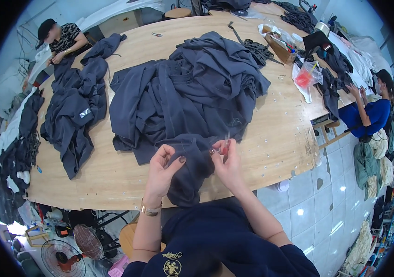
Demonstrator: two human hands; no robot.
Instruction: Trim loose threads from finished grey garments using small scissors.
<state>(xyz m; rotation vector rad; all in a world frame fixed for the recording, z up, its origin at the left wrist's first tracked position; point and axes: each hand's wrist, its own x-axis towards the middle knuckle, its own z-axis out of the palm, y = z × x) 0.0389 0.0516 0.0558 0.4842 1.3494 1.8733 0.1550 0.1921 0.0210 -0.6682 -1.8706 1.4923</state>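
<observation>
Charcoal cloth fills most of my view: a garment (188, 177) lies at the near edge of the bench (282, 127), part of it hanging over that edge, its upper folds running up against a large pile (197, 87) of the same dark cloth.

Watching remotely, I see the left hand (161, 173) bent over the garment, thumb and forefinger curled toward each other; I cannot tell whether they pinch cloth, a thread or nothing. On the other side, the right hand (228, 167) has its fingers pressed together on a small tool (224, 148) with a red part. It is blurred, but I take it for thread snips.

If so, my main worry is a nick: the folds bunch close to the tip, so a slack layer could slip into the cut, or the left fingers could drift into its path. I also judge that the overhanging part could drag the garment off the near edge should the left hold be loose. A tug on the cloth might pull the pile along too. Toward the bench's right end, a cup of red drink (304, 77) would stain if something knocked it over.
</observation>
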